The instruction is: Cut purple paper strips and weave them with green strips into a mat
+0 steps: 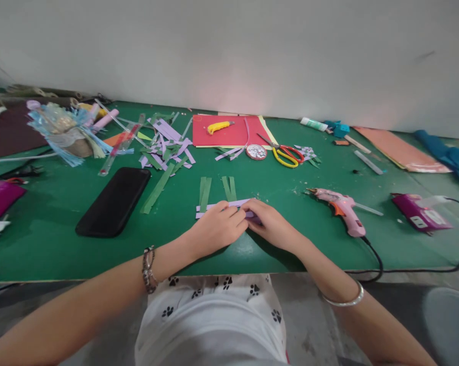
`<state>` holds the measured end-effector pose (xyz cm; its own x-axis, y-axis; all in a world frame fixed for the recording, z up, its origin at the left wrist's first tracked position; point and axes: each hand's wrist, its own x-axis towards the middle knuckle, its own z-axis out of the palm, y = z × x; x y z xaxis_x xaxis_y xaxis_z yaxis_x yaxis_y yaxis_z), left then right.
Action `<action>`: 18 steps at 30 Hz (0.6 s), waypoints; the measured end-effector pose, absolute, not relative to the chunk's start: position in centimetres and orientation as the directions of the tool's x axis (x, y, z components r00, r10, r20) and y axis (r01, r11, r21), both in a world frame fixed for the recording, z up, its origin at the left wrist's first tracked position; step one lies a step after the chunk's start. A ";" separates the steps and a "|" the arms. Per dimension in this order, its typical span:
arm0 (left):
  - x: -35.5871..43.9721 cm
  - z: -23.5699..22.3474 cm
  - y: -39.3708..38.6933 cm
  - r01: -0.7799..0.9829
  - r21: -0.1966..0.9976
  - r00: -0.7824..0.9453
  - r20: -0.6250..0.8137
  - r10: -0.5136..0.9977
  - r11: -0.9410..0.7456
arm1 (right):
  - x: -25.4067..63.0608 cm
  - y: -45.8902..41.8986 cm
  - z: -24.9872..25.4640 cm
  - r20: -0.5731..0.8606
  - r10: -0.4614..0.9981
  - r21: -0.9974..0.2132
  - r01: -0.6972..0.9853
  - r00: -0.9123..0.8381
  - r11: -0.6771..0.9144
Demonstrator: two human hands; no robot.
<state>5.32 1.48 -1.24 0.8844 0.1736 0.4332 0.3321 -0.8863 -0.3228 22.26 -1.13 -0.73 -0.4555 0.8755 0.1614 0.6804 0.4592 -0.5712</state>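
Lilac paper strips (235,203) lie crosswise on the table in front of me, with green paper strips (205,189) standing out beyond them in two pairs. My left hand (222,229) rests over the lilac strips, its fingers bent down onto them. Close against it, my right hand (269,222) pinches the strips near their right end. The fingertips of both hands meet, so the strip ends between them are partly hidden. A longer green strip (159,190) lies to the left, beside a black phone (114,202).
A pink glue gun (338,206) and a purple box with a cable (420,213) are on the right. Farther back are scissors (285,154), a yellow cutter (219,127) on red paper (233,138), a round pin case (256,151) and a heap of paper scraps (168,140).
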 end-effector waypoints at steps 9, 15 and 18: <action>5.1 -1.0 0.8 0.336 -0.419 0.893 0.427 0.144 -0.843 | 22.2 -1.3 -1.3 0.190 0.830 -0.357 0.751 -0.524 0.555; 4.4 -0.8 -0.1 0.364 -0.442 0.899 0.397 0.185 -0.820 | 22.1 -1.5 -1.5 0.174 0.825 -0.284 0.775 -0.538 0.565; 3.9 -0.9 -0.4 0.362 -0.437 0.905 0.376 0.198 -0.823 | 22.1 -1.7 -1.4 0.191 0.850 -0.213 0.824 -0.491 0.524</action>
<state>3.91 -0.37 -0.86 0.9052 0.1985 0.3759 0.3620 -0.8233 -0.4372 22.09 -1.68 -1.41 -0.4912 0.8499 0.1906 0.8243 0.5243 -0.2135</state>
